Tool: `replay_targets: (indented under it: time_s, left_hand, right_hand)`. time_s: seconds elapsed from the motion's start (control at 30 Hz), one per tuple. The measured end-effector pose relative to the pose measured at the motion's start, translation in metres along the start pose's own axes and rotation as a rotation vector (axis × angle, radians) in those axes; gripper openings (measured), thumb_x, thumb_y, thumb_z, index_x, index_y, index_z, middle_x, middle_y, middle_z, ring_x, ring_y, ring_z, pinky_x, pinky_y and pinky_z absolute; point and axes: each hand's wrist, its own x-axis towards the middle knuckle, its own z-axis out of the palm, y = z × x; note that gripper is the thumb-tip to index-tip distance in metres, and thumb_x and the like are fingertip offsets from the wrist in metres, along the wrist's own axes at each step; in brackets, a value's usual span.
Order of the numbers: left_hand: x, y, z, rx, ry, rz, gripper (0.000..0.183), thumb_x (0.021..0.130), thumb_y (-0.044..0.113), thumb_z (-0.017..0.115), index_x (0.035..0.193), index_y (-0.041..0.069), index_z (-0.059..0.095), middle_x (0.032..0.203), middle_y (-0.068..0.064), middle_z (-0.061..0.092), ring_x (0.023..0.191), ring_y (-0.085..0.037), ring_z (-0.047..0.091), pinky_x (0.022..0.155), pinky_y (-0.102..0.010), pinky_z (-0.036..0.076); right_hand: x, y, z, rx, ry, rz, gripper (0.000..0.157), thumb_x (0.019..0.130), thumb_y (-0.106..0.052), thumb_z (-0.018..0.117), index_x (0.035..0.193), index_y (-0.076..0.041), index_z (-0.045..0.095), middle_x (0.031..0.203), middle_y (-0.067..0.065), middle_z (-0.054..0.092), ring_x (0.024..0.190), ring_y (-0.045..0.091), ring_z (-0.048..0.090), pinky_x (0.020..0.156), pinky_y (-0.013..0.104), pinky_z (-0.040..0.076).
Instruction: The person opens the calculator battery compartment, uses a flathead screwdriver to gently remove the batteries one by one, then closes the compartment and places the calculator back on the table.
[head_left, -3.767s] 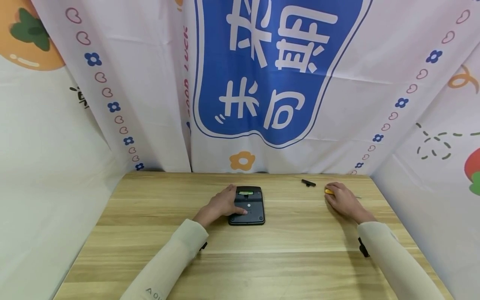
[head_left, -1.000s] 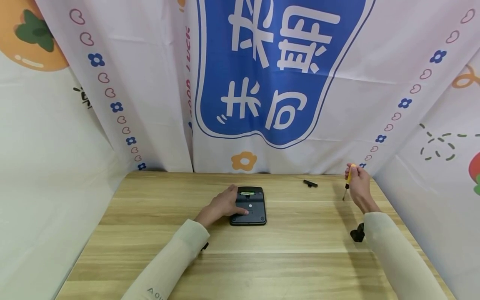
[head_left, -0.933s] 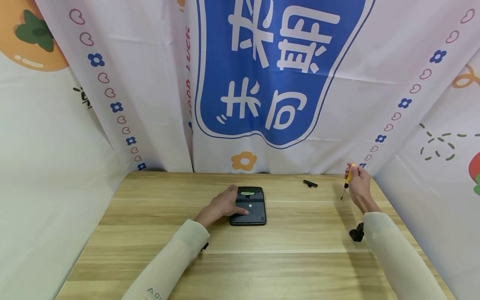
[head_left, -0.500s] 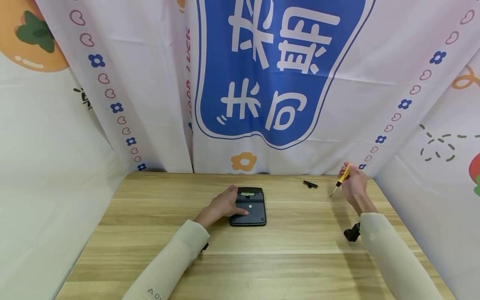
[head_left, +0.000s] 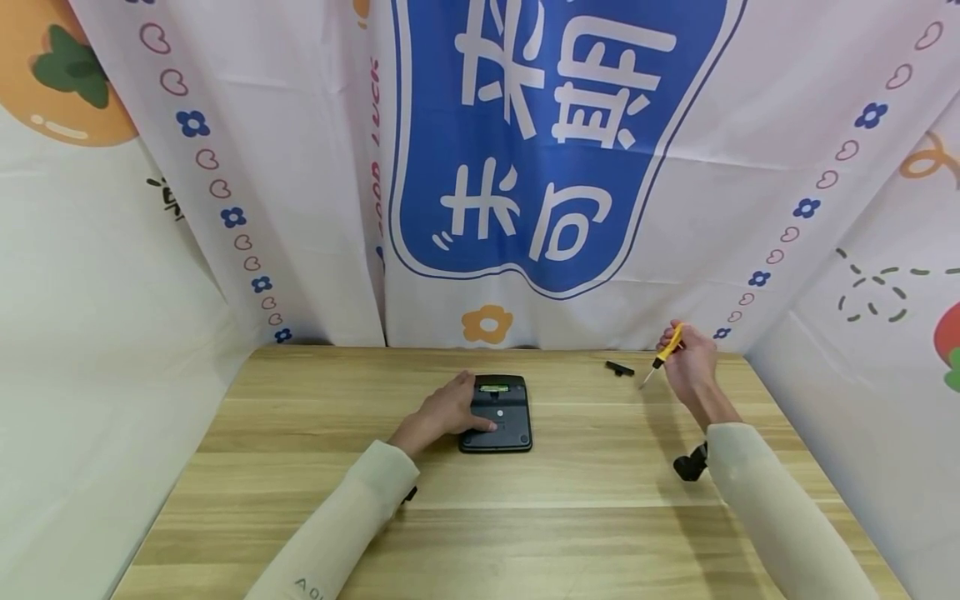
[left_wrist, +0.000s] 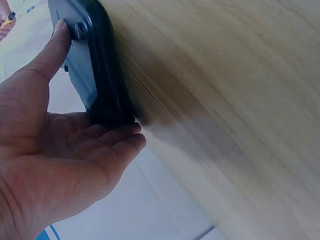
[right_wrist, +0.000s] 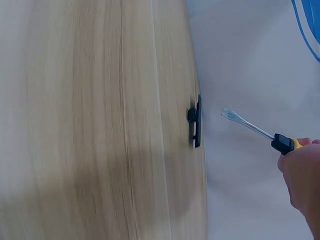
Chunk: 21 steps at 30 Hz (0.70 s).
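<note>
A black calculator (head_left: 510,425) lies face down on the table, its battery slot uncovered and a green battery (head_left: 493,388) showing inside. My left hand (head_left: 438,408) grips it from the left, thumb across the back and fingers along the far edge, as the left wrist view shows. In my right hand (head_left: 692,367) is a flat-blade screwdriver (right_wrist: 283,144) with a yellow and black handle, tip angled down and left above the table. Left of that tip sits a small black battery cover (head_left: 619,368), which the right wrist view shows close to the table's back edge.
The wooden table (head_left: 480,533) ends at the back against a hanging white cloth (head_left: 322,208) with a blue printed panel. More printed cloth hangs on the left and right sides. A dark wrist camera (head_left: 690,463) hangs under the right sleeve.
My right hand has picked the screwdriver up off the table, raised it and turned its tip downward, then carried it left toward the battery cover. The left hand and calculator stay in place.
</note>
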Motion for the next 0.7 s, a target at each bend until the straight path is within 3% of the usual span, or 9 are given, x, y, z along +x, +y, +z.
replay_targets:
  time_s: [0.4, 0.7]
  left_hand:
    - [0.0, -0.002, 0.002, -0.025, 0.007, 0.002, 0.107, 0.088, 0.045, 0.087, 0.164, -0.004, 0.03, 0.171, -0.022, 0.029, 0.15, -0.042, 0.042, 0.118, -0.058, 0.042]
    - [0.0, -0.002, 0.001, -0.017, 0.012, 0.014, 0.107, 0.089, 0.046, 0.087, 0.164, -0.005, 0.029, 0.171, -0.023, 0.029, 0.151, -0.042, 0.041, 0.118, -0.057, 0.042]
  right_hand:
    - [-0.004, 0.02, 0.029, -0.074, -0.007, 0.041, 0.024, 0.116, -0.016, 0.033, 0.122, 0.0, 0.05, 0.107, 0.006, 0.049, 0.094, 0.015, 0.046, 0.085, 0.025, 0.046]
    - [-0.007, 0.032, 0.05, -0.09, -0.003, 0.04, 0.024, 0.115, -0.018, 0.036, 0.116, -0.001, 0.052, 0.102, 0.005, 0.051, 0.091, 0.015, 0.046, 0.081, 0.025, 0.046]
